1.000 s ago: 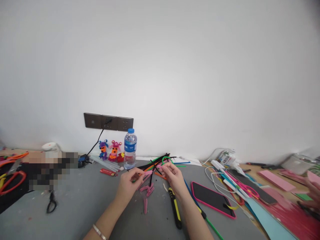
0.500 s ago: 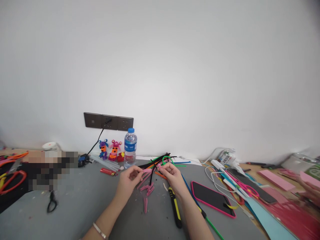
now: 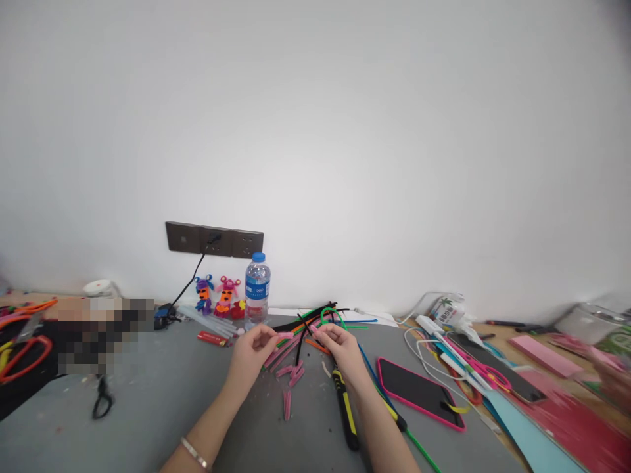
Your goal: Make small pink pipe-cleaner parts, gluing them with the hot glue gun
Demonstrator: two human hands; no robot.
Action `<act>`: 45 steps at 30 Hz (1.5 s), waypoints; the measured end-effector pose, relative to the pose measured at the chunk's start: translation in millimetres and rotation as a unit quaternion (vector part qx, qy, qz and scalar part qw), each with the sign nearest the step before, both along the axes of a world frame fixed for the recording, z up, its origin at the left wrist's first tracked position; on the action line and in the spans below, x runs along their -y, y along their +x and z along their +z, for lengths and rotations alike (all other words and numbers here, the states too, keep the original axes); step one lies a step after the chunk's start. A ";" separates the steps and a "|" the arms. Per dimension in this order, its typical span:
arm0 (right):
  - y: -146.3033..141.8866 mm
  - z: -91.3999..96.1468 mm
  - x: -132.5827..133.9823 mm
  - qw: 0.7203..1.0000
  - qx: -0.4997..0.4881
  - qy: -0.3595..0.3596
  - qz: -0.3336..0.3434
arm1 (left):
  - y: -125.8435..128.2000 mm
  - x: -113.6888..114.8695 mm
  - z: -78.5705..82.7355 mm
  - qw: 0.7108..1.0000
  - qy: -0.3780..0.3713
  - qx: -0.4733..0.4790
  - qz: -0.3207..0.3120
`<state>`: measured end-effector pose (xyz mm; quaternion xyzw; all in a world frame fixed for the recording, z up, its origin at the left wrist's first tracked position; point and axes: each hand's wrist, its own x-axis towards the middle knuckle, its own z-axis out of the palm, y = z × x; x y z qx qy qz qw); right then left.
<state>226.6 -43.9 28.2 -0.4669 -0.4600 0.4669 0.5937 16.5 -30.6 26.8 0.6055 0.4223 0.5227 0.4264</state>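
Observation:
My left hand (image 3: 254, 358) pinches a short pink pipe cleaner piece (image 3: 284, 336) between thumb and fingertips, its end pointing right. Across a small gap, my right hand (image 3: 341, 348) is closed in a pinch on another small pink piece (image 3: 314, 328), mostly covered by the fingers. Below and between the hands, folded pink pipe cleaner pieces (image 3: 296, 376) lie on the grey mat (image 3: 197, 407), with a narrow pink bundle (image 3: 286, 405) nearer to me. Behind the fingers spreads a pile of black, green and orange pipe cleaners (image 3: 306, 318). A black-and-yellow handled tool (image 3: 346, 410) lies beside my right wrist.
A water bottle (image 3: 257, 292) stands behind my left hand, beside small pipe cleaner figures (image 3: 226, 299). Right of my forearm lies a pink-cased phone (image 3: 420, 392). Pink scissors (image 3: 486, 369) and coloured sheets (image 3: 530, 430) sit farther right, near another person's blurred hand (image 3: 611, 378).
My left hand has shifted slightly left with its pink piece, widening the gap between the hands. My right hand stays nearly still. The other person's hand at the right edge has moved.

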 end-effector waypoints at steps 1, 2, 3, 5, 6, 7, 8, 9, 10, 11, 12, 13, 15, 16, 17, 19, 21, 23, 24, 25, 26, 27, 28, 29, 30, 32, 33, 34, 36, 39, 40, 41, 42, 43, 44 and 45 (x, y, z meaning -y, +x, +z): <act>-0.3 0.6 0.1 1.000 0.004 0.004 0.000 | 0.3 0.3 -1.1 1.000 -0.003 -0.007 -0.003; -0.9 1.3 0.2 1.000 0.009 0.007 0.001 | 0.6 0.8 -2.3 1.000 -0.003 -0.018 -0.005; -1.8 2.2 0.5 1.000 0.014 0.008 0.002 | 0.9 1.4 -3.7 0.999 -0.001 -0.035 -0.007; -3.8 4.7 1.7 1.000 0.018 0.002 0.013 | 2.0 2.8 -6.3 0.997 0.003 -0.073 -0.012; -4.7 6.2 2.5 1.000 0.018 -0.003 0.022 | 2.8 3.7 -7.4 0.996 0.003 -0.085 -0.017; -5.5 7.8 3.4 0.999 0.018 -0.007 0.031 | 3.6 4.5 -8.1 0.996 0.001 -0.090 -0.022; -6.1 9.2 4.3 0.999 0.019 -0.009 0.040 | 4.5 5.4 -8.6 0.996 -0.004 -0.088 -0.030; -6.6 10.4 5.3 0.998 0.023 -0.009 0.050 | 5.5 6.1 -8.8 0.996 -0.009 -0.081 -0.038; -6.8 11.2 6.0 0.998 0.028 -0.006 0.058 | 6.4 6.7 -8.8 0.996 -0.015 -0.072 -0.046; -7.1 11.5 6.5 0.997 0.035 -0.002 0.065 | 7.2 7.1 -8.8 0.996 -0.023 -0.063 -0.054; -7.4 11.1 6.7 0.997 0.043 0.004 0.070 | 8.0 7.2 -8.7 0.996 -0.034 -0.055 -0.061; -7.7 10.0 6.6 0.996 0.053 0.012 0.074 | 8.8 7.1 -8.8 0.996 -0.047 -0.047 -0.068; -9.0 6.3 5.6 0.994 0.074 0.027 0.078 | 10.1 6.3 -9.3 0.994 -0.076 -0.029 -0.077; -9.7 3.9 4.8 0.993 0.082 0.032 0.078 | 10.7 5.8 -9.7 0.992 -0.091 -0.021 -0.081; -10.5 1.5 4.1 0.992 0.089 0.036 0.078 | 11.2 5.3 -10.0 0.991 -0.104 -0.012 -0.086; -12.0 -2.7 2.9 0.992 0.096 0.039 0.075 | 11.9 4.7 -10.0 0.988 -0.122 0.000 -0.093; -12.9 -5.1 2.6 0.992 0.098 0.039 0.075 | 12.0 4.8 -8.9 0.987 -0.130 0.010 -0.094; -13.4 -5.7 2.9 0.991 0.099 0.037 0.079 | 11.5 5.2 -7.0 0.987 -0.131 0.013 -0.094; -13.6 -5.5 3.2 0.991 0.099 0.036 0.081 | 11.2 5.3 -6.1 0.987 -0.131 0.012 -0.095; -13.6 -5.2 3.5 0.991 0.100 0.037 0.082 | 10.9 5.3 -5.4 0.987 -0.132 0.010 -0.094; -13.7 -4.9 3.7 0.991 0.104 0.038 0.081 | 10.6 5.2 -4.9 0.987 -0.131 0.009 -0.093; -13.6 -4.6 3.9 0.990 0.110 0.041 0.079 | 10.3 5.0 -4.7 0.987 -0.130 0.008 -0.093; -13.5 -4.6 3.9 0.989 0.118 0.044 0.076 | 10.1 4.7 -4.7 0.987 -0.129 0.007 -0.093; -13.3 -4.7 3.8 0.988 0.128 0.047 0.073 | 9.9 4.3 -5.0 0.987 -0.129 0.007 -0.095; -13.1 -5.0 3.5 0.987 0.136 0.050 0.070 | 9.8 4.0 -5.3 0.987 -0.129 0.006 -0.097; -12.4 -6.0 2.8 0.986 0.144 0.055 0.067 | 9.7 3.5 -5.6 0.986 -0.132 0.004 -0.100; -12.0 -6.5 2.4 0.986 0.143 0.057 0.067 | 9.6 3.5 -5.5 0.986 -0.134 0.004 -0.098; -11.7 -7.0 2.0 0.986 0.140 0.056 0.068 | 9.5 3.5 -5.2 0.986 -0.135 0.005 -0.097; -11.3 -7.5 1.5 0.988 0.131 0.047 0.068 | 9.3 4.0 -4.3 0.986 -0.136 0.005 -0.099; -11.4 -5.7 1.7 0.992 0.102 0.027 0.062 | 9.2 4.4 -4.1 0.986 -0.132 0.007 -0.099; -11.6 -4.5 1.9 0.994 0.088 0.023 0.056 | 9.2 4.3 -4.6 0.987 -0.128 0.009 -0.095; -11.7 -3.3 2.2 0.996 0.074 0.020 0.049 | 9.3 4.1 -5.3 0.988 -0.124 0.012 -0.092; -11.8 -2.0 2.3 0.997 0.060 0.018 0.043 | 9.3 3.8 -6.1 0.989 -0.121 0.014 -0.088; -11.8 -0.9 2.4 0.998 0.048 0.018 0.035 | 9.3 3.4 -6.9 0.989 -0.117 0.015 -0.086; -11.6 0.0 2.3 0.999 0.038 0.017 0.027 | 9.2 3.1 -7.4 0.990 -0.115 0.014 -0.086; -11.3 0.8 2.2 0.999 0.029 0.017 0.022 | 9.0 2.8 -7.6 0.990 -0.113 0.014 -0.086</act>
